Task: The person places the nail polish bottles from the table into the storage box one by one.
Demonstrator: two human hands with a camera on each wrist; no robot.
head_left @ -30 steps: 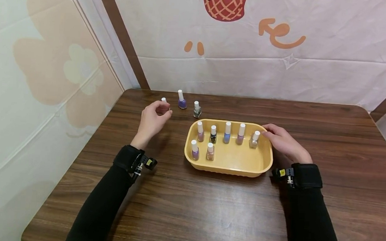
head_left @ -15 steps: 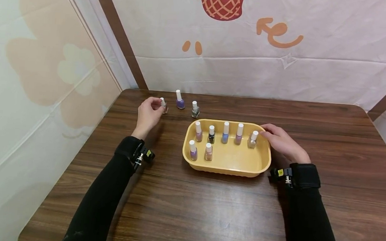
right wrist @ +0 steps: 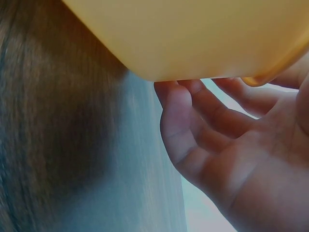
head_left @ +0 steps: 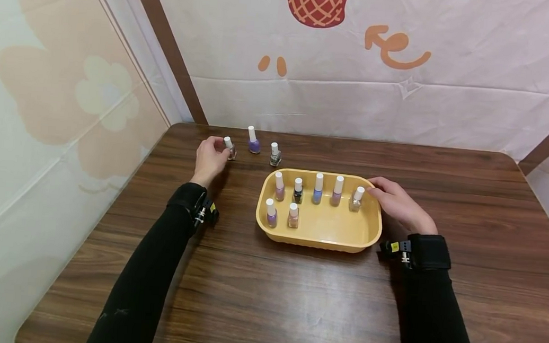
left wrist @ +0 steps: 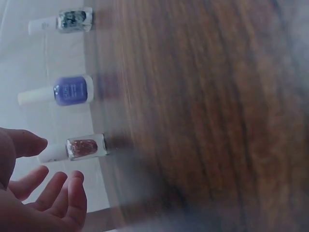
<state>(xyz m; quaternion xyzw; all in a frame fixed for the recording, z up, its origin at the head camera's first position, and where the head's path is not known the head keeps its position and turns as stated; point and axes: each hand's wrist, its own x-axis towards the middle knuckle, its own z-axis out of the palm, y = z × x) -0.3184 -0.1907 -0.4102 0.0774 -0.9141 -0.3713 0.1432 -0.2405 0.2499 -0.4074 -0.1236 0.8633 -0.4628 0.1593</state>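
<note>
1. Head view: the left hand (head_left: 210, 160) is at the white cap (head_left: 228, 141) of a reddish glitter nail-polish bottle (head_left: 231, 153) standing on the wooden table (head_left: 294, 300), left of the purple polish bottle (head_left: 254, 146) and dark-green glitter bottle (head_left: 275, 158). The right hand (head_left: 400, 206) grips the right end of the yellow tray (head_left: 333, 226), which holds seven polish bottles (head_left: 317, 196).
2. Left wrist view: thumb and loosely bent fingers stand parted about the cap.
3. Right wrist view: bent fingers rest against the tray's outer wall.

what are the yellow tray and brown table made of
Yellow rounded-rectangular tray: probably plastic, smooth, slightly glossy; soft highlights suggest it.
Brown wood-grained table: wood or laminate, satin; streaked grain and a blurred reflection leave both open.
</note>
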